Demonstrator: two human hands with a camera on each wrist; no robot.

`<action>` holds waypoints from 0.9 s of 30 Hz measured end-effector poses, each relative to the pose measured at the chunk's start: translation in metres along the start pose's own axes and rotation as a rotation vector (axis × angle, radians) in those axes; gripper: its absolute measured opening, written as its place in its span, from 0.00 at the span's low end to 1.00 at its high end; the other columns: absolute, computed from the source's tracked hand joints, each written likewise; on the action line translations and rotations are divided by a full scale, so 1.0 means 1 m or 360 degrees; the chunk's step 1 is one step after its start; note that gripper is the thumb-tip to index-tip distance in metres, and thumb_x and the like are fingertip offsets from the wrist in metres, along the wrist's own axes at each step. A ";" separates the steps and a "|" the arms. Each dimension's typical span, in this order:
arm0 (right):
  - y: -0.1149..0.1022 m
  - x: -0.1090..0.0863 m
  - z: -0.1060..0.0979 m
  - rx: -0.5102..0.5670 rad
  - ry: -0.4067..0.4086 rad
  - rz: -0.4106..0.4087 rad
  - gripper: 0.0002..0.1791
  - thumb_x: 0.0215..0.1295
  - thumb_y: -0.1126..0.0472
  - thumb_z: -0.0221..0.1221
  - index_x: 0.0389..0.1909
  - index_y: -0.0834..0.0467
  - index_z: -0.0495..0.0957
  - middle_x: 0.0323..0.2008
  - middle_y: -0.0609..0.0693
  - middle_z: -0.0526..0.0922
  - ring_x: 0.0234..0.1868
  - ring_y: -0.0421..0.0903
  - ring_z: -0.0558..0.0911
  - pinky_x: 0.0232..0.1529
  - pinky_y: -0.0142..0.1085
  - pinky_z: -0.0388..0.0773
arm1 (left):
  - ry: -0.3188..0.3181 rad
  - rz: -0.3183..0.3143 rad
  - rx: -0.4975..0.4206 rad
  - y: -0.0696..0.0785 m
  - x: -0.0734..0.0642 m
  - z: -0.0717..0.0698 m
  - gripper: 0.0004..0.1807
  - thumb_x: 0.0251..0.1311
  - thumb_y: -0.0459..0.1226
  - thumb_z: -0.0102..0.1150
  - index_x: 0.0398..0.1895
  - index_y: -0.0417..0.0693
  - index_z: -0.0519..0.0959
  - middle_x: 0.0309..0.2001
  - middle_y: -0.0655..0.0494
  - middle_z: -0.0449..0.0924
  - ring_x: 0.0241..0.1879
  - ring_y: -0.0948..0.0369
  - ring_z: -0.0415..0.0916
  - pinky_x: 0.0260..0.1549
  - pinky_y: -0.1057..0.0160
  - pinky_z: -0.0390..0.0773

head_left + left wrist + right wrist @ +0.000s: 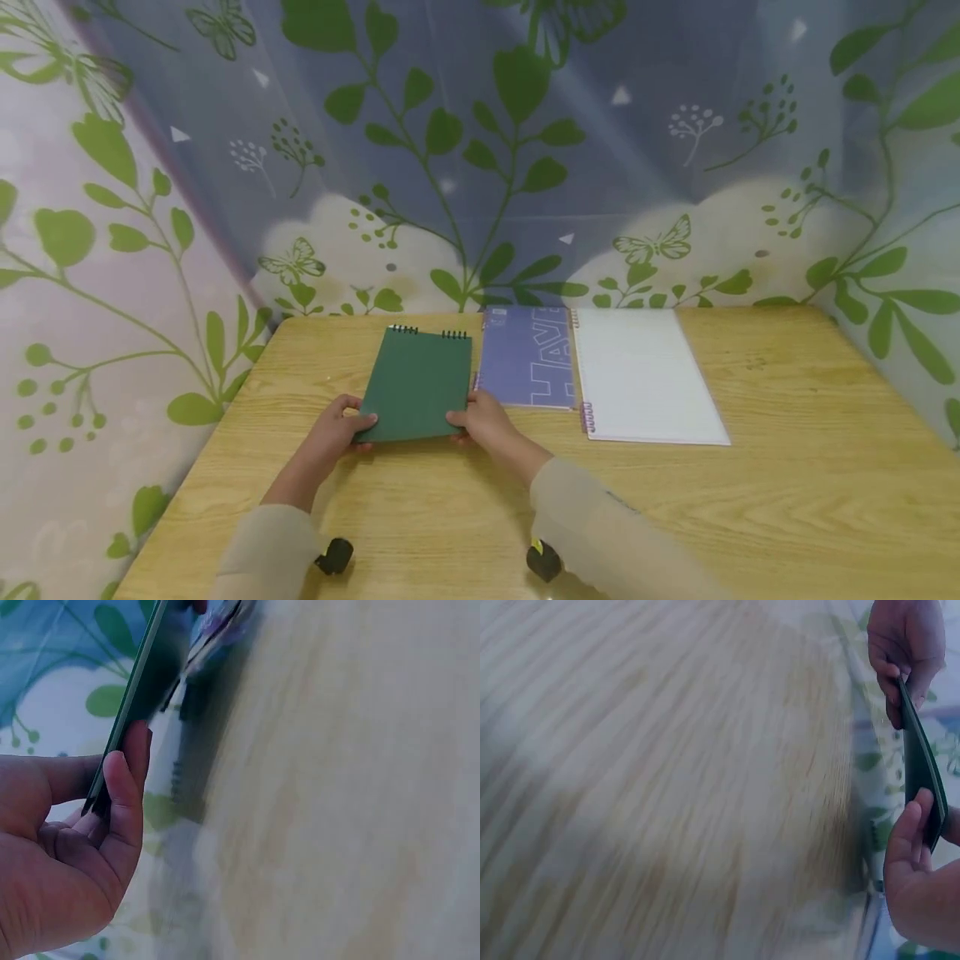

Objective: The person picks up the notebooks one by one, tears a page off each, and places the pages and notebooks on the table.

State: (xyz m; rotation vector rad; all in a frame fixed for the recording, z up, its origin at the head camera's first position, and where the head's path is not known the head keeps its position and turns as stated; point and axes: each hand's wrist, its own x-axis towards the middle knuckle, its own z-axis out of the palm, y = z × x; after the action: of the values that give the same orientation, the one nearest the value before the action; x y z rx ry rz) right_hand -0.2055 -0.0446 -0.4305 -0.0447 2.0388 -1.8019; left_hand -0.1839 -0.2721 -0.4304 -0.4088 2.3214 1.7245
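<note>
A green spiral notebook (418,385) with black rings along its far edge is held above the table, its near edge raised. My left hand (341,429) pinches its near left corner, thumb on top and fingers beneath. At the near right corner my right hand (486,421) grips it the same way. In the left wrist view the notebook (129,701) shows edge-on between the thumb and fingers of my left hand (75,855). Both hands appear in the right wrist view, with the notebook (919,761) between the left and the right hand (922,877).
Just right of the green notebook lies a purple spiral notebook (525,358) with outlined lettering. Beside it is a larger open spiral pad with a white page (648,375). The wooden table (795,500) meets a leaf-patterned wall covering (480,167) at its back and left.
</note>
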 end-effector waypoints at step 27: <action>0.028 -0.063 0.004 -0.0681 -0.0228 -0.0206 0.42 0.58 0.62 0.61 0.68 0.69 0.49 0.15 0.49 0.75 0.13 0.42 0.75 0.16 0.33 0.72 | 0.0204 0.0104 0.0883 -0.028 -0.070 0.010 0.14 0.57 0.39 0.57 0.40 0.38 0.71 0.29 0.52 0.71 0.29 0.60 0.68 0.25 0.64 0.69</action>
State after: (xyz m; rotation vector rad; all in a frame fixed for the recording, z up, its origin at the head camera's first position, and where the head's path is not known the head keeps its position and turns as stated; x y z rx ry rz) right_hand -0.1400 -0.0258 -0.4398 -0.4243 2.3192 -1.3536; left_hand -0.1085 -0.2642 -0.4352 -0.3445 2.7896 1.0244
